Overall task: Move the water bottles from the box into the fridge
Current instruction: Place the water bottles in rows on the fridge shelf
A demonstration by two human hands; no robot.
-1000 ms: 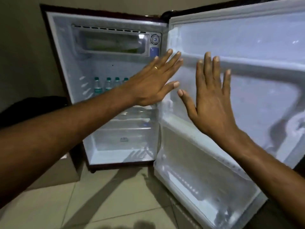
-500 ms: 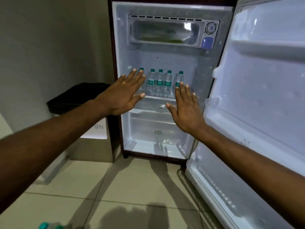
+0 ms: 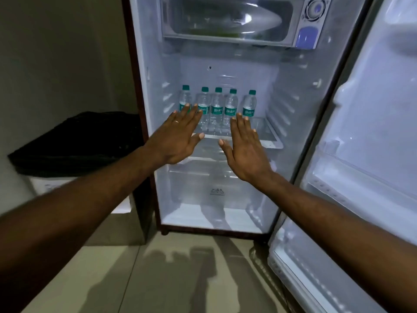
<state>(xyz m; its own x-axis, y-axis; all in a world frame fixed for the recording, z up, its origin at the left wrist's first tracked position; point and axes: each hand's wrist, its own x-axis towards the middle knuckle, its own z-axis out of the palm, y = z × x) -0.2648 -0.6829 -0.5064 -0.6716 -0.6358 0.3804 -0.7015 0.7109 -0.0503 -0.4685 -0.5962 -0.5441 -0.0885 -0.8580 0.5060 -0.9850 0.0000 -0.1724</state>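
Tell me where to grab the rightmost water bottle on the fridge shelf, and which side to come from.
With the right hand, wrap the fingers round the labelled middle of the rightmost bottle, coming from the front and slightly right. It stands upright on the shelf, with a small gap to its neighbour and bare shelf on its right, so that side looks freest.

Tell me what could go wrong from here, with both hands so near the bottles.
1. The five water bottles stand upright in a close row on the shelf. If the left hand or the right hand, both open just in front, pushes forward, one bottle may tip and knock its neighbours.
2. The fridge door stands wide open; left so, the inside may warm.
3. The box is out of view, so some bottles may be missed.
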